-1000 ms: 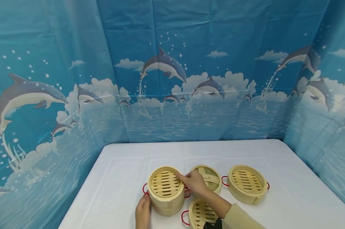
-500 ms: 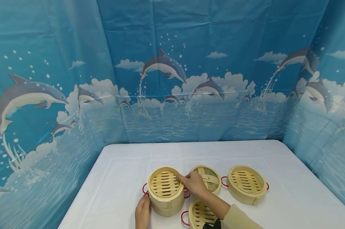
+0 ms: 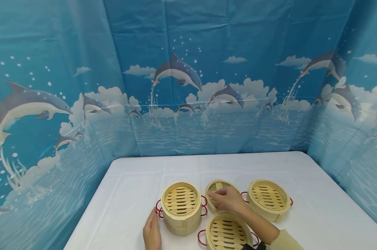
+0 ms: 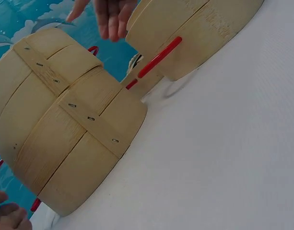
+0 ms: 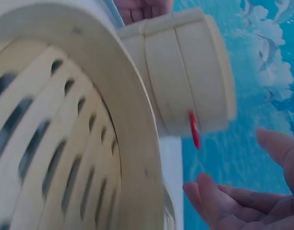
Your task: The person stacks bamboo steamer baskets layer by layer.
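Note:
Two bamboo steamer baskets with red handles form a stack [image 3: 181, 208] left of centre in the head view. My left hand [image 3: 152, 229] is upright beside the stack's left side, fingers fairly straight; whether its fingertips touch a handle I cannot tell. Over the woven bamboo lid [image 3: 218, 187], my right hand [image 3: 227, 198] hovers and partly hides it. The right wrist view shows this right hand [image 5: 242, 201] with thumb and fingers apart and nothing between them. In the left wrist view, the stack [image 4: 65, 120] stands between both hands.
A slatted steamer basket [image 3: 227, 232] sits in front of the lid, partly behind the right forearm. Another basket [image 3: 268, 199] stands to the right. All rest on a white-covered table [image 3: 129, 180], with a blue dolphin-print curtain [image 3: 176, 132] around its back and sides.
My right hand has let go of the stack's upper rim and moved right, over the woven lid. My left hand has shifted slightly left, away from the stack.

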Demonstrator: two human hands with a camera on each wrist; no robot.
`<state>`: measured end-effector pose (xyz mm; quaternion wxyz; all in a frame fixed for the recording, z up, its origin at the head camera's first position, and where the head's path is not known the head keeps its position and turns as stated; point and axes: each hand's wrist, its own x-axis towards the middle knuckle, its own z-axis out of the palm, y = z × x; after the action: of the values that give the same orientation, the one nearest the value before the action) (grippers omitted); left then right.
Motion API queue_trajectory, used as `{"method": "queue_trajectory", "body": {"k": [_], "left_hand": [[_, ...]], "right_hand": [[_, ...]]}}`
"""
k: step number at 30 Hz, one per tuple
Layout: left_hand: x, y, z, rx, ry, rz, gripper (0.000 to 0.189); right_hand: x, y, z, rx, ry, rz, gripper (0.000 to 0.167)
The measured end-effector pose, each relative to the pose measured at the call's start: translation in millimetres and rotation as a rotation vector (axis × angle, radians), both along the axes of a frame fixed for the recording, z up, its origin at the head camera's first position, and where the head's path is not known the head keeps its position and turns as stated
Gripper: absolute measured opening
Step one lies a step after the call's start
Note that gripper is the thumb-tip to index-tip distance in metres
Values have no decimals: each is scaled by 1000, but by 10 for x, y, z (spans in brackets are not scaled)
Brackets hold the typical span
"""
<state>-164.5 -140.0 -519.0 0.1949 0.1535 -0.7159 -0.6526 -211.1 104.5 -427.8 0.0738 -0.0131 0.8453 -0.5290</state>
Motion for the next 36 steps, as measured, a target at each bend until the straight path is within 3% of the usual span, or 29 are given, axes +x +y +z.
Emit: {"method": "queue_trajectory", "body": {"k": [6, 8, 12, 17, 21, 25, 32, 36], "left_hand": [[-94, -24, -172, 110, 86, 65, 63], [-91, -16, -157, 126, 87, 60, 63], [-25, 5, -17, 146, 110, 46, 55], [27, 6, 63, 115, 120, 44, 44], [18, 1, 54, 88, 78, 51, 46], [-4, -8, 42, 90, 51, 43, 49], [-39, -3, 27, 112, 34, 34, 50], [-35, 3, 30, 120, 48, 41, 49]], "right_hand": [[172, 501, 66, 102, 77, -33, 48], [227, 627, 64, 151, 72, -52, 49], [319, 802, 9, 229, 26, -82, 58], [403, 902, -131, 280, -98, -126, 72], [444, 933, -245, 225, -180, -137, 65], [476, 947, -354, 106, -242, -139, 53], [538, 1025, -495, -54, -301, 62, 49], [562, 1022, -518, -118, -334, 112, 49]]}}
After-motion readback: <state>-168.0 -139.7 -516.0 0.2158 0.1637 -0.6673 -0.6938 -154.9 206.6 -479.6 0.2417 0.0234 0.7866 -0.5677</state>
